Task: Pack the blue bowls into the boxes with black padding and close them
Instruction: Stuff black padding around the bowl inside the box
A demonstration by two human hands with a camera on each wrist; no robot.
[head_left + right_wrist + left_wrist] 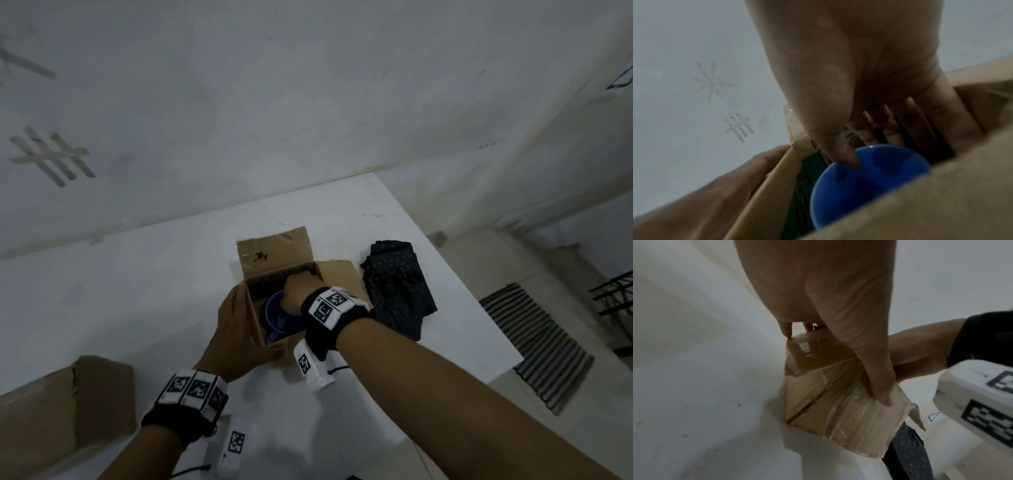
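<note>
Now the bowl [278, 316] is inside the box [274, 253], its rim pinched by the right hand [301, 289], while the left hand [236, 325] presses flat on the side; the box stands open, so closing seems left, and padding [399, 291] lies beside it.

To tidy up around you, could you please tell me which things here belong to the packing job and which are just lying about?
Job: blue bowl, pinched by the right hand; open box, steadied by the left hand; black padding beside it; second box.
Lying about: wall tape marks; striped floor mat.
</note>
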